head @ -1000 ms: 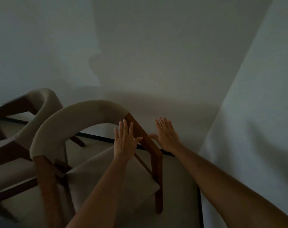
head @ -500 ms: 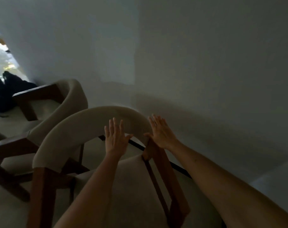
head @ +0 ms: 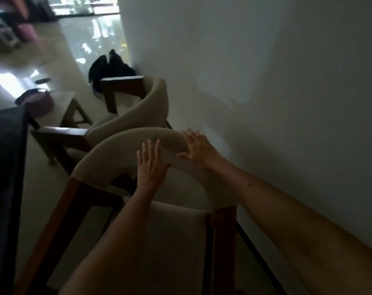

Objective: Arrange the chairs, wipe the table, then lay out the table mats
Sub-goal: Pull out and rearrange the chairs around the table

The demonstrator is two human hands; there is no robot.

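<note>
Beside a white wall (head: 266, 71), a person is leaning over a row of cream chairs in dim light. At nine o'clock a dark table (head: 6, 167) edge is filling the frame's side, with a purple bag (head: 38, 103) sitting on a stool (head: 61, 103) just beyond it at ten o'clock. Toward eleven o'clock a black bag (head: 108, 69) is slumping on the shiny floor (head: 53, 60) against the wall's corner. A far chair (head: 138, 107) is standing just beside the near chair (head: 121, 154), whose curved padded back is arching across the centre. No mats or cloth are showing.

The left hand (head: 151, 165) is reaching forward with fingers straight and spread, its palm lying over the inner side of the back. The right hand (head: 200, 150), at one o'clock, is likewise flat and splayed, apparently pressing the outer face of the back near the wall; whether either palm is bearing firmly is hard to tell through the blur. Neither is curling round anything.

Judging by this pose, the chair-arranging step is under way. Doing it well probably means steadying the back between both palms, or taking a proper hold on the rim, and guiding the chair squarely toward the table at nine o'clock, keeping it from knocking the far chair or scraping the wall.
</note>
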